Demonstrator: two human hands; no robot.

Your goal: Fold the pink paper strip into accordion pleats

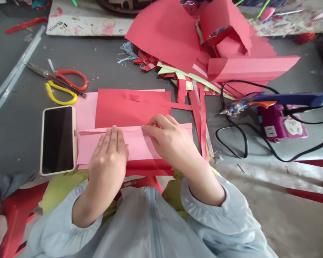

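Observation:
A pink paper sheet [140, 143] lies on the grey table with its top edge folded over into a narrow band. My left hand [109, 157] rests flat on it, fingers stretched out together and pressing near the fold. My right hand [168, 141] lies on the paper's right half, its fingertips pinched on the folded edge. A red paper sheet [129, 109] lies under the pink one and shows above and below it.
A phone [58, 139] lies face up at the left of the paper. Scissors [61, 84] with red and yellow handles lie behind it. A pile of red paper [204, 43] fills the back. A glue gun [271, 100], power strip [282, 125] and black cables sit on the right.

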